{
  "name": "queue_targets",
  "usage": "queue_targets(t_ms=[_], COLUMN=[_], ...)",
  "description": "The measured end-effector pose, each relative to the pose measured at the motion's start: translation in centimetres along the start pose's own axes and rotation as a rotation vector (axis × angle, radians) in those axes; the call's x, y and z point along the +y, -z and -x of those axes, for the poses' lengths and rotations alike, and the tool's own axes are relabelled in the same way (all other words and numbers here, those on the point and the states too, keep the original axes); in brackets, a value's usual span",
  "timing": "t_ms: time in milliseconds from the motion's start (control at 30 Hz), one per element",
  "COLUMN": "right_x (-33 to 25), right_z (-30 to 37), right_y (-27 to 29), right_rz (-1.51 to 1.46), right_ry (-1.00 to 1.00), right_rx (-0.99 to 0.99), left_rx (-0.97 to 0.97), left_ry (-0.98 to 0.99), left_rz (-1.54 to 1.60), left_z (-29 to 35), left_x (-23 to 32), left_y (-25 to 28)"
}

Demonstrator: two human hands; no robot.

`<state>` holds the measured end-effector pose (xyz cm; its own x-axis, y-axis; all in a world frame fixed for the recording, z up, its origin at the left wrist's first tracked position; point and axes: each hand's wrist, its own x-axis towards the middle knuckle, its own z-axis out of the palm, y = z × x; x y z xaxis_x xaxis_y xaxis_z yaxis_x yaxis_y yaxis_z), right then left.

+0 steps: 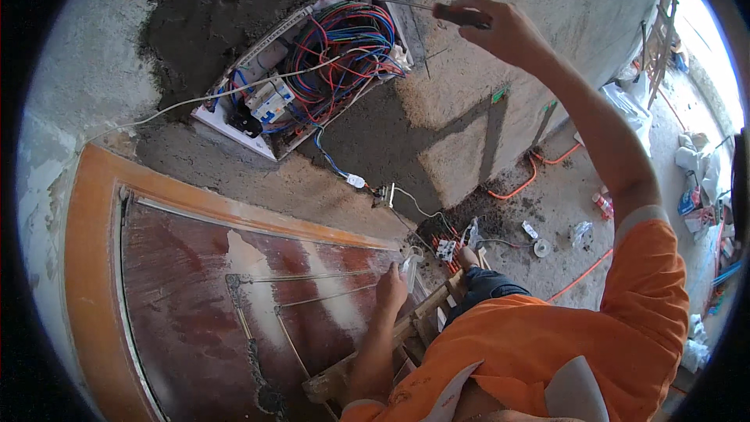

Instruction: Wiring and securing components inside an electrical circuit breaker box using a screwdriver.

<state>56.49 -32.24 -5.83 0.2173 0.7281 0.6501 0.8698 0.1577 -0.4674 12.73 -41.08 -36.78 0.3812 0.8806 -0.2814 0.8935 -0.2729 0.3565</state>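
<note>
My right hand (pixel 496 27) is raised against the grey plastered wall and grips a dark-handled screwdriver (pixel 437 9). Its thin shaft points left toward the top right corner of an open electrical box (pixel 234 121) set into the wall. The box is full of tangled red and blue wires (pixel 348 43) and holds white breakers (pixel 269 100). My left hand (pixel 393 287) hangs low beside the brown door (pixel 195 297) and holds a small pale object (pixel 410 266); what the object is I cannot tell.
A white cable (pixel 156 113) runs from the box to the left. Below the box hang a small white connector (pixel 355 180) and loose wires. Orange conduit (pixel 523 184) lies on the littered floor. Wooden slats (pixel 422 316) stand under me. A wooden ladder (pixel 660 39) leans at far right.
</note>
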Motion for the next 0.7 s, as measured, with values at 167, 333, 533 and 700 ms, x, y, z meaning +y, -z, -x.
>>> queue_targets(t_ms=[167, 333, 533, 700], right_x=[-1.6, -8.9, -4.9, -6.6], right_z=[-4.3, -3.8, -3.0, -2.5], right_y=[0.7, 5.2, 1.8, -1.1], right_rz=[0.278, 0.540, 0.224, 0.159], right_ry=[0.149, 0.222, 0.118, 0.056], right_rx=[-0.113, -0.185, -0.145, -0.096], left_rx=[-0.022, -0.038, 0.080, -0.008], left_ry=[0.035, 0.199, 0.118, 0.116], left_rz=[-0.004, 0.048, 0.083, 0.113], left_z=[3.1, 5.7, 5.5, 4.7], left_x=[-0.8, -2.2, -1.8, -0.8], left_y=[-1.0, -2.0, -2.1, -0.4])
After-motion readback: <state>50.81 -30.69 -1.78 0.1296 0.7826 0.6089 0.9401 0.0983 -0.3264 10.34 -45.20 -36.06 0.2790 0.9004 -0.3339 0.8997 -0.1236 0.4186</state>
